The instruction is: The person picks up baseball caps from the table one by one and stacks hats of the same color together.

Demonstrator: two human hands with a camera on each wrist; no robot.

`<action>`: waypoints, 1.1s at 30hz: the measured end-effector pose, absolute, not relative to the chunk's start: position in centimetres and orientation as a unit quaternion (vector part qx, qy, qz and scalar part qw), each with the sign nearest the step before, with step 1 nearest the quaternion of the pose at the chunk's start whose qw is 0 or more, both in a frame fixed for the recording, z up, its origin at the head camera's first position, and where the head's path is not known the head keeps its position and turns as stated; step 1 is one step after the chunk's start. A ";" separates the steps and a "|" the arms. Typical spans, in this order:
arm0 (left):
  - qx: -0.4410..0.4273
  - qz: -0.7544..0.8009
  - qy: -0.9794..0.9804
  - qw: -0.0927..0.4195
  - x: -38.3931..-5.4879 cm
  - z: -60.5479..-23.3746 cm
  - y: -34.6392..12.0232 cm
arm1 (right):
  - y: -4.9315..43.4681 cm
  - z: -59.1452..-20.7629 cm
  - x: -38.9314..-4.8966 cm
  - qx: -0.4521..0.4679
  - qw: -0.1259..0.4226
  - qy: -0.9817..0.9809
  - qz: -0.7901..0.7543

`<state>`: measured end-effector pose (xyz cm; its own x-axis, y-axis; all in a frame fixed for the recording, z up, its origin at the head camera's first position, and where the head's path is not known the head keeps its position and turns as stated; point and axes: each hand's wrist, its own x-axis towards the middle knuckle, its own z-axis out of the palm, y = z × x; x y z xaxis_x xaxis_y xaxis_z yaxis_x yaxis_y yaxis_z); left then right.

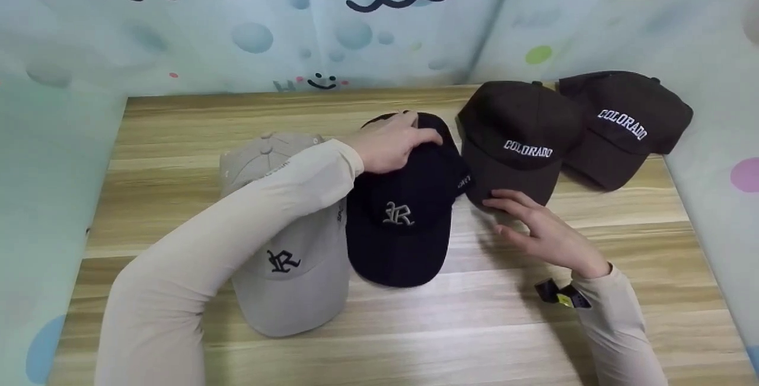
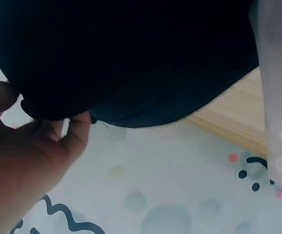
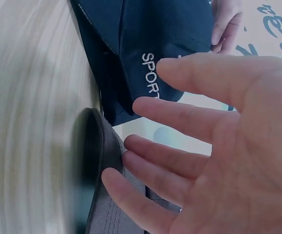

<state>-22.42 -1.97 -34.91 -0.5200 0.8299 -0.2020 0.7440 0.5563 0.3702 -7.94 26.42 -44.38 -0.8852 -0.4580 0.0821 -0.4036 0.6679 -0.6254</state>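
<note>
My left hand (image 1: 388,143) holds the back of a navy baseball cap (image 1: 409,249) that has a light R-like emblem. In the left wrist view, the thumb and curled fingers pinch the edge of its dark crown (image 2: 131,63). My right hand (image 1: 551,235) reaches to the brim of a dark brown COLORADO cap (image 1: 516,113), its fingers extended. The right wrist view shows those fingertips at the brown brim (image 3: 109,209), with the spread palm beside the navy cap's SPORT lettering (image 3: 150,73). Under my left forearm, a beige cap (image 1: 290,309) is partly hidden.
A second brown COLORADO cap (image 1: 628,125) overlaps the first at the far right. All the caps lie on a wood-grain table (image 1: 403,338). A light blue printed backdrop (image 1: 379,48) rises along the table's back and sides.
</note>
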 end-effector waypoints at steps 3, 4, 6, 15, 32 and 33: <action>0.431 0.113 0.878 0.174 -22.2 -35.2 -1.8 | 26.4 -44.5 -7.9 -0.238 0.042 0.910 -0.337; 0.424 0.110 0.883 0.168 -22.1 -35.3 -1.8 | 26.4 -44.5 -7.8 -0.239 0.042 0.910 -0.338; 0.416 0.096 0.892 0.148 -21.6 -35.3 -1.7 | 26.3 -44.5 -7.8 -0.238 0.041 0.910 -0.337; 0.540 -0.195 0.817 0.053 -16.9 -36.4 0.2 | 26.3 -44.5 -7.8 -0.239 0.037 0.911 -0.333; 0.516 -0.375 0.762 0.110 -16.0 -39.0 0.9 | 26.3 -44.7 -8.0 -0.243 0.026 0.909 -0.338; 0.513 -0.378 0.762 0.114 -16.0 -38.9 0.8 | 26.3 -44.7 -8.0 -0.243 0.026 0.909 -0.339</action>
